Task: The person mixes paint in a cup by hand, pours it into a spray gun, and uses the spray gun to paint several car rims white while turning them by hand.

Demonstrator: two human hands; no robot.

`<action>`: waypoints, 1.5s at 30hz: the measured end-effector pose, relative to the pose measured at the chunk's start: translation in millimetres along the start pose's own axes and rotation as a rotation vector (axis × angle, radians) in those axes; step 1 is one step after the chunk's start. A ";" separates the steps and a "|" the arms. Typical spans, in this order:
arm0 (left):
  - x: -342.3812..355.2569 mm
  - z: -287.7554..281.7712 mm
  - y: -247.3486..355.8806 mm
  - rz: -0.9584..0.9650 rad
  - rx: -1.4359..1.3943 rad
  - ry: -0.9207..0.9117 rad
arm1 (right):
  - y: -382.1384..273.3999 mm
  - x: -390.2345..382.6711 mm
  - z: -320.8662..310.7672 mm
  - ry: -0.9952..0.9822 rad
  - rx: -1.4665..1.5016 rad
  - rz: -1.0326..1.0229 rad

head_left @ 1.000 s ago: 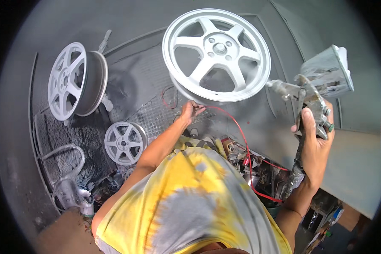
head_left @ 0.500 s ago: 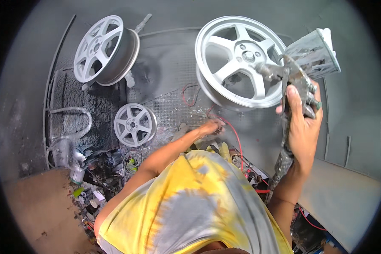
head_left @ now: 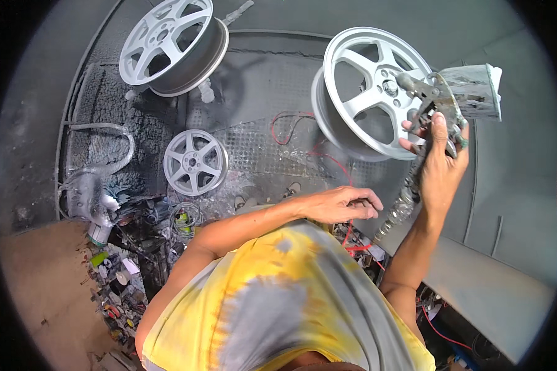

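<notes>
My right hand grips a paint-caked spray gun, with my fingers around its handle and thumb on the near side. A paint-streaked cup sits at the gun's far right side. A wrapped hose runs down from the handle. The nozzle faces left, close to the front face of a light grey spoked car wheel raised at the right. My left hand hangs in front of my body, its fingers loosely bent and partly apart, with nothing visible in it.
A second raised wheel is on a paint-coated stand at the far left. A third wheel is lower, near the floor. A red hose trails across the floor. Cans and clutter lie at lower left.
My left hand has moved right and nearer my body. The spray gun has tilted and shifted slightly right. With the view shifted, the left wheels appear higher and the right wheel farther right.
</notes>
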State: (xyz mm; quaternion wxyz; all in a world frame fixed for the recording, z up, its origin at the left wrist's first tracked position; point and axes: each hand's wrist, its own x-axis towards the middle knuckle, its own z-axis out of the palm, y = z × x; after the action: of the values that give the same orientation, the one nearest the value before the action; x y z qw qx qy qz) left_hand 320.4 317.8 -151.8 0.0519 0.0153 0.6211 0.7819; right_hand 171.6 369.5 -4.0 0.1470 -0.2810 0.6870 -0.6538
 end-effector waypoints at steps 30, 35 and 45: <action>-565.7 -87.3 12.3 0.117 -0.191 1.528 | 67.2 -232.7 338.3 -0.977 -0.250 -0.284; -652.9 -82.8 -17.3 0.021 -0.255 1.628 | 128.4 -238.4 293.1 -1.134 -0.429 -0.129; -770.7 -93.3 -89.3 0.018 -0.429 1.642 | 125.4 -241.3 279.0 -1.205 -0.641 -0.119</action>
State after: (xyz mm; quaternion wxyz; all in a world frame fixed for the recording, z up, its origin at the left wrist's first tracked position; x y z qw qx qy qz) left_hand 1083.8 170.0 -228.7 -0.4201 -0.5624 0.2997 0.6461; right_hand 498.8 279.8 -195.3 0.3770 -0.6628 0.6282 -0.1546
